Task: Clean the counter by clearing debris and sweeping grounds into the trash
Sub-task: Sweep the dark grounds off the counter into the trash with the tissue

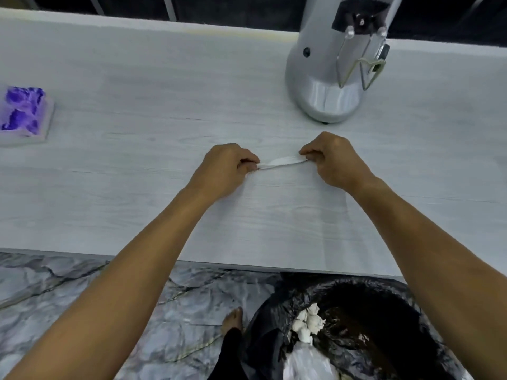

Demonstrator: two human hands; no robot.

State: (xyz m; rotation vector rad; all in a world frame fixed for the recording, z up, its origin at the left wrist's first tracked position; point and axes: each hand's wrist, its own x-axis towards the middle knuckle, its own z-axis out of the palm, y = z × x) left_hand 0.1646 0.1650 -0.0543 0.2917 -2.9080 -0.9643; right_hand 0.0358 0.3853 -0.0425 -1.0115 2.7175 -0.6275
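A white tissue [282, 162] is stretched flat just above the pale wood-grain counter [137, 174]. My left hand [223, 170] pinches its left end and my right hand [333, 160] pinches its right end, both over the counter's middle. Below the counter's front edge stands a trash bin lined with a black bag [274, 319]. Inside it lie crumpled white paper [307, 323], dark coffee grounds and a clear plastic bag. I cannot make out any grounds on the counter itself.
A silver coffee grinder [326, 89] stands at the back right of the counter. A purple and white tissue pack [23, 113] lies at the far left. The floor is grey marble-patterned, and a bare foot [233, 319] shows beside the bin.
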